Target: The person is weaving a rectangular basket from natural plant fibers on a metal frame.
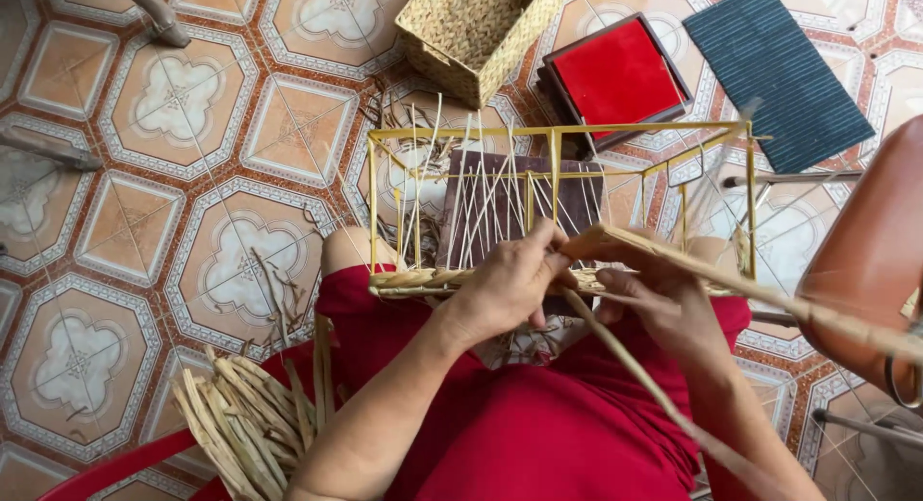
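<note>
A: Left to right, what is shown?

B: One bundle of loose straw strands [252,419] at the left knee; one yellow wire frame [558,174] resting on the lap. The left hand [510,285] pinches a flat straw strand [663,261] against the frame's near edge; the right hand [659,309] curls around the same strand.

A: Progress?

B: Judged early: only a low woven band [423,282] runs along the near edge, and the thin uprights above it stand bare.

A: Beyond?

B: One finished woven basket [476,30], one red-topped box [620,78], one dark ribbed mat [779,73].
</note>
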